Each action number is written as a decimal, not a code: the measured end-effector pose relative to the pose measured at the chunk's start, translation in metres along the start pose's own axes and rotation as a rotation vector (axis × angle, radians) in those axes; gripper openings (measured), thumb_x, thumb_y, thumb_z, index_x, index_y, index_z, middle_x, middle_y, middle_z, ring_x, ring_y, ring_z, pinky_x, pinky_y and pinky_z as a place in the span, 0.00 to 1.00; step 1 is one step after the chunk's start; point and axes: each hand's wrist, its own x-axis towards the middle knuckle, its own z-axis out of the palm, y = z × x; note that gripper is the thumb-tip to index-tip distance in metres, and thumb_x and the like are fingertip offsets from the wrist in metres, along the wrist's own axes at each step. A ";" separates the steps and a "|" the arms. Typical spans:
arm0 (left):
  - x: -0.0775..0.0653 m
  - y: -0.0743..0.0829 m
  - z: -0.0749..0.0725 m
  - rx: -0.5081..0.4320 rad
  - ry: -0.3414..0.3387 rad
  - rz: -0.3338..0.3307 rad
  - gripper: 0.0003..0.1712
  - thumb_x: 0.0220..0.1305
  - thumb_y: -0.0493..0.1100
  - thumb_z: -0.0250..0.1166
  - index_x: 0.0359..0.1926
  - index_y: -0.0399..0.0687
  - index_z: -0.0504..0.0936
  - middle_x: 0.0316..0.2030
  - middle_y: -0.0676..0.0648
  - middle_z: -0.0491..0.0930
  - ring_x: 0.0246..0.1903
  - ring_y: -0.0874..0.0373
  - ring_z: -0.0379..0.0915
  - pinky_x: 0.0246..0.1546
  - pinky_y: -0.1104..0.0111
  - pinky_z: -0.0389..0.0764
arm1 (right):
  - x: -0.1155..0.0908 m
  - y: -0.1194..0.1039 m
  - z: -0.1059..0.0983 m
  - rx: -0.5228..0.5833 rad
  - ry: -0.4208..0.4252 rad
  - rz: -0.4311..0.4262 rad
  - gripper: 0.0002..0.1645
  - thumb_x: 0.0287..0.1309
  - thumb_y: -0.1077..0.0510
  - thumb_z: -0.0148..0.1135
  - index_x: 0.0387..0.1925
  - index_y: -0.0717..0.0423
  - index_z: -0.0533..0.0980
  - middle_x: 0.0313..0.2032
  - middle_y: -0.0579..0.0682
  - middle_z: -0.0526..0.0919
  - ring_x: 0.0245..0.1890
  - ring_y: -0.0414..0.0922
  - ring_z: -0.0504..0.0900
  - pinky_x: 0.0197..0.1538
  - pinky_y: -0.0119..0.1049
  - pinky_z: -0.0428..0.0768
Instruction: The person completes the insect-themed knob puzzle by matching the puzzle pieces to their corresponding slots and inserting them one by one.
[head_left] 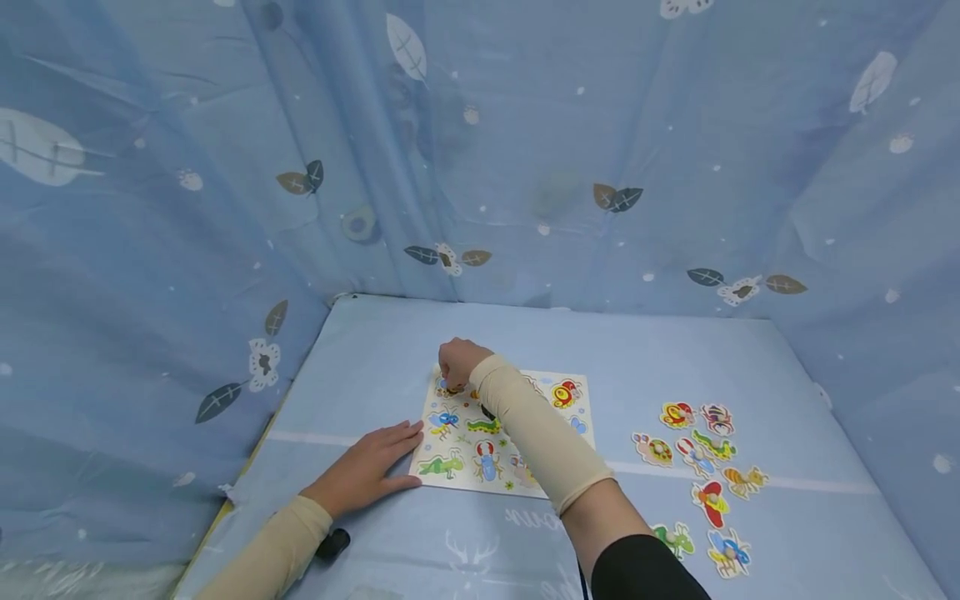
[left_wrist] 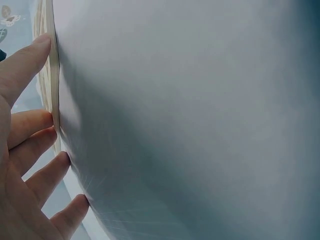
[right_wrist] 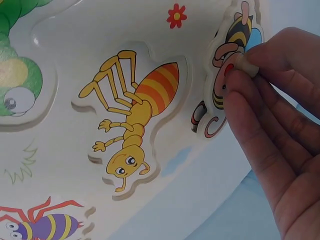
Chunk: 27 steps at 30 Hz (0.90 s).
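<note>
A wooden peg puzzle board (head_left: 468, 481) with printed insects lies flat on the table. My right hand (head_left: 460, 363) is over its far left corner. In the right wrist view, its thumb and fingers pinch the small wooden knob (right_wrist: 246, 66) of a bee piece (right_wrist: 218, 92). That piece sits over its printed recess, slightly out of line with it; whether it touches the bottom cannot be told. Beside it is the recess with a printed ant (right_wrist: 140, 105). My left hand (head_left: 372, 464) lies with fingers spread, fingertips touching the board's left edge (left_wrist: 56, 90).
Several loose insect pieces lie right of the board, among them a ladybug piece (head_left: 660, 452), a red butterfly-like piece (head_left: 710, 502) and a blue-winged piece (head_left: 728, 553). A small black object (head_left: 333, 545) is beside the left wrist. Blue patterned curtains (head_left: 510, 150) surround the table.
</note>
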 end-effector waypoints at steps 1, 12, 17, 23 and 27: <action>0.000 0.000 0.000 0.002 -0.002 0.001 0.45 0.60 0.69 0.62 0.71 0.52 0.66 0.73 0.54 0.60 0.72 0.52 0.58 0.69 0.51 0.66 | 0.000 -0.001 0.000 -0.002 0.008 0.003 0.05 0.56 0.62 0.66 0.27 0.52 0.85 0.24 0.46 0.85 0.18 0.37 0.71 0.24 0.28 0.71; 0.000 -0.002 0.003 0.032 0.014 -0.010 0.45 0.59 0.71 0.60 0.71 0.55 0.66 0.73 0.57 0.60 0.72 0.54 0.58 0.69 0.52 0.67 | 0.004 -0.006 0.005 0.027 0.077 0.037 0.03 0.57 0.59 0.69 0.29 0.53 0.85 0.26 0.44 0.85 0.20 0.37 0.74 0.24 0.27 0.72; -0.001 -0.002 0.004 0.017 0.006 -0.017 0.46 0.59 0.72 0.59 0.72 0.55 0.65 0.73 0.57 0.59 0.72 0.54 0.57 0.70 0.52 0.66 | 0.005 -0.010 0.008 0.046 0.106 0.087 0.04 0.55 0.59 0.70 0.27 0.51 0.83 0.26 0.44 0.84 0.22 0.38 0.78 0.25 0.28 0.77; -0.001 0.000 0.003 0.002 0.003 -0.018 0.45 0.60 0.71 0.59 0.72 0.54 0.65 0.74 0.57 0.59 0.72 0.54 0.57 0.70 0.52 0.65 | 0.008 -0.014 0.011 -0.003 0.154 0.150 0.07 0.55 0.58 0.70 0.37 0.54 0.82 0.30 0.46 0.85 0.26 0.40 0.81 0.30 0.30 0.81; -0.001 0.000 0.002 -0.006 0.007 -0.004 0.45 0.60 0.69 0.61 0.72 0.53 0.65 0.73 0.55 0.60 0.72 0.52 0.57 0.70 0.51 0.65 | 0.006 -0.018 0.012 -0.052 0.173 0.192 0.14 0.56 0.57 0.69 0.45 0.55 0.81 0.35 0.48 0.87 0.29 0.40 0.82 0.34 0.32 0.84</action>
